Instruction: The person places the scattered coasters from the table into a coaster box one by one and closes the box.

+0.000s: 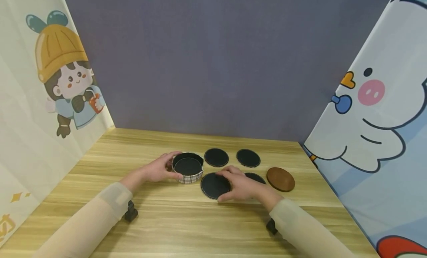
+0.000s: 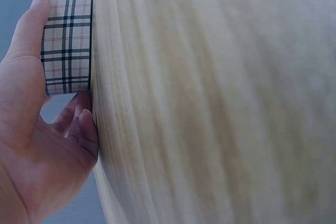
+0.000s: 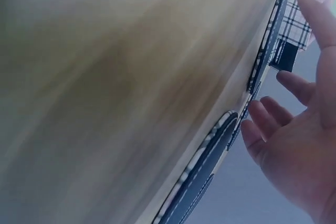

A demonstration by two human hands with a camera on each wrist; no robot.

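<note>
A round coaster holder (image 1: 191, 179), plaid outside and black inside with a notch in its wall, stands on the wooden table. My left hand (image 1: 156, 171) grips it from the left, thumb on the near wall and fingers round the far side. The thumb lies along the plaid wall (image 2: 67, 40) in the left wrist view. Just right of the holder lies a black round coaster (image 1: 213, 186). Over its right edge my right hand (image 1: 242, 187) spreads thumb and fingers apart. In the right wrist view these relaxed fingers (image 3: 270, 111) hold nothing.
Two more black coasters (image 1: 216, 157) (image 1: 248, 158) lie behind. Another coaster (image 1: 256, 177) is partly hidden by the right hand. A brown round disc (image 1: 280, 179) lies at the far right. A grey panel (image 1: 207, 65) stands along the table's back edge.
</note>
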